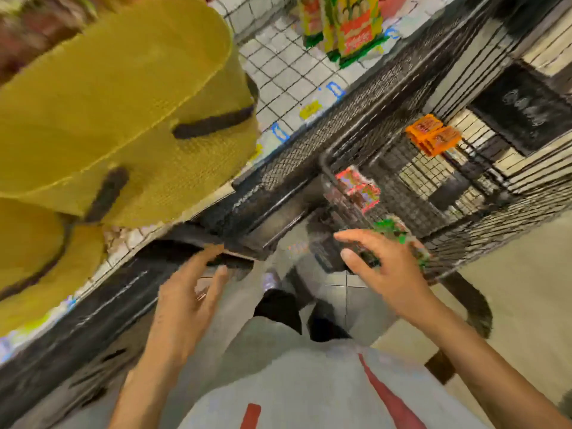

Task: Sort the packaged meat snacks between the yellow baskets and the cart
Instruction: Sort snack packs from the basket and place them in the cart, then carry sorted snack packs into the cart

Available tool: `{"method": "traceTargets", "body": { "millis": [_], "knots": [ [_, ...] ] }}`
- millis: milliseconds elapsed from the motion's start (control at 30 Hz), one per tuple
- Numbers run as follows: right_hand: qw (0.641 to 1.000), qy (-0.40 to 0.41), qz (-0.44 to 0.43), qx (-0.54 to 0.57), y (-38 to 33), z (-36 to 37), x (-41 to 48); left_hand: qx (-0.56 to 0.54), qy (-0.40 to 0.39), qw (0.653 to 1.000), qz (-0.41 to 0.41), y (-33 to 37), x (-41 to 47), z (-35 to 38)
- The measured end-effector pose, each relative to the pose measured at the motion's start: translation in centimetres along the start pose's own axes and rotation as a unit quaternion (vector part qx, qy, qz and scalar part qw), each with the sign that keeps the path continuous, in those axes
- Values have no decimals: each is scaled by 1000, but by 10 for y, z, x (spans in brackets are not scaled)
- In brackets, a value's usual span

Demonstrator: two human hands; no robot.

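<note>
The view is blurred. Two yellow baskets with dark handles stand on the shelf at the left, a large one (123,97) and a second (34,249) below it. The black wire cart (402,187) is in front of me. Orange snack packs (433,136) and a red pack (359,188) lie in the cart. My right hand (383,264) hovers over the cart's near corner, fingers curled around a green snack pack (393,232). My left hand (188,292) is open with fingers spread near the dark shelf edge, holding nothing.
A white wire shelf (278,66) at the top carries yellow, red and green packaged goods (349,26). Price tags (334,89) run along the shelf's black front edge. My legs and shoes are below, on a pale tiled floor (526,274).
</note>
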State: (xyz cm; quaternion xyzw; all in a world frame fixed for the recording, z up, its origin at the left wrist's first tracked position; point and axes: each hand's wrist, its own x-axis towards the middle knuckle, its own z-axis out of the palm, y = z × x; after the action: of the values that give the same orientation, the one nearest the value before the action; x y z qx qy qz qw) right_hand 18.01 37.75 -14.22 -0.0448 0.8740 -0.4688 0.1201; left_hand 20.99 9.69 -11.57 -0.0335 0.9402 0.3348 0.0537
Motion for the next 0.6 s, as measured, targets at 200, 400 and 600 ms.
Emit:
{"method": "traceTargets", "body": {
  "millis": [200, 400, 600],
  "knots": [
    [992, -89, -83, -21, -53, 51, -15, -52, 96, 992, -70, -47, -83, -30],
    [981, -130, -135, -44, -113, 113, -32, -52, 161, 977, -131, -106, -151, -66],
    [976, -137, -160, -45, -172, 199, -55, -22, 190, 971, -139, -173, -204, -125]
  ]
}}
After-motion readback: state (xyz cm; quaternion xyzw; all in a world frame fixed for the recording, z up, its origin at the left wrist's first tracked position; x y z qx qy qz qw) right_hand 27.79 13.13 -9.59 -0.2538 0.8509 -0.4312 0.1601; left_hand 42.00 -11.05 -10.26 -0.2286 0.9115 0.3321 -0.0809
